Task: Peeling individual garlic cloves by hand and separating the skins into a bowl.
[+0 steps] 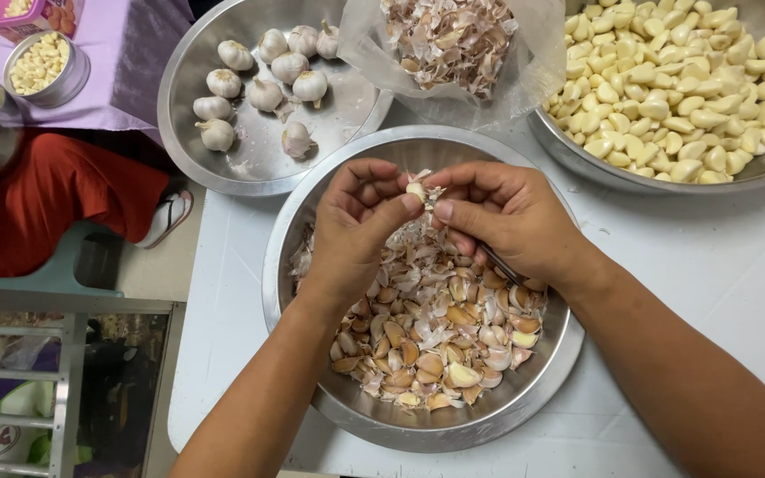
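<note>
Nearest the camera, a steel bowl [312, 265] of unpeeled garlic cloves and loose skins [440, 332] is set on a white table [719, 265]; its near rim is partly covered by the two forearms that enter from the bottom edge. Above the bowl's far side a single garlic clove [416, 189] is pinched between both hands; the left hand [356, 226] is closed on it with thumb and forefinger, and the right hand [511, 221] is curled narrowly against it from the other side; most of the clove is hidden by the fingertips, so how much skin remains on it cannot be made out. A thin dark shaft is seen under the right hand, perhaps a knife [499, 263]; its grip and tip are hidden.

Farther off, a second steel bowl [188, 88] holds whole garlic bulbs [263, 93]; a clear plastic bag [533, 66] of peeled skins is cut off by the top edge; at the right a large bowl [577, 155] of peeled cloves [666, 84] is cropped by two edges.

At far left a person in red [55, 195] is only partly seen; beside them a small tin of peeled cloves [42, 66] rests on a purple cloth [126, 53].
</note>
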